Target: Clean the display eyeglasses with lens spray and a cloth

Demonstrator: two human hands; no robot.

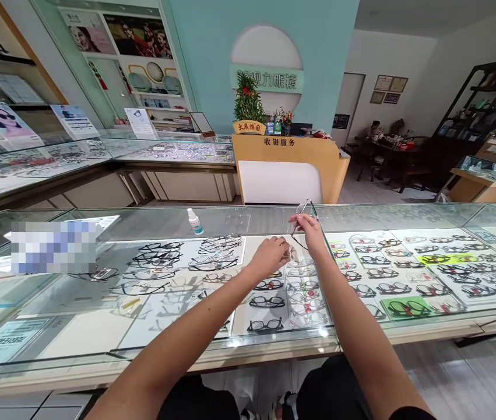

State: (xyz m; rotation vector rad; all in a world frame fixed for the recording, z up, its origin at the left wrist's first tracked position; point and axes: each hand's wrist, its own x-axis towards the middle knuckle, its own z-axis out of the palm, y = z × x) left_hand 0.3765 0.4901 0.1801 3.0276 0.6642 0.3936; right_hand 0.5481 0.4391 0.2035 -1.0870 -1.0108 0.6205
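Right fingers [302, 217] closed on eyeglasses [312, 211], left fingers [283, 251] curled, hold unclear, above glass desk [239, 219], spray bottle [194, 221] upright.

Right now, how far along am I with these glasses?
Already done: one pair of glasses is up off the counter. Your right hand holds it; whether your left hand holds anything is unclear. The bottle stands unheld. Setting the pair down apparently remains.
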